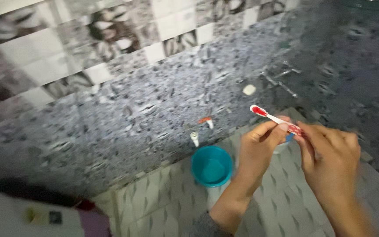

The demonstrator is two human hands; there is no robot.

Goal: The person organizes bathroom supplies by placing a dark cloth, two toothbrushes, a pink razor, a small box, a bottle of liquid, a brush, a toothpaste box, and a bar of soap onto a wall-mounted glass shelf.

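I see both hands raised over a tiled floor beside a speckled grey wall. My left hand (259, 147) has its thumb and forefinger pinched on the middle of a toothbrush (273, 117), white and red, with the other fingers curled in below. My right hand (330, 160) is closed on the handle end of the same toothbrush, fingertips pressed together around it. The toothbrush lies slanted between the two hands, its red head (258, 110) sticking out up and to the left, clear of the fingers. Something blue (289, 137) shows just under the handle between the hands; the view is blurred, so I cannot tell what it is. Below and left of my left hand stands a teal cup (212, 166) on the floor, close to the wall. A small tap (200, 127) juts from the wall just above the cup.
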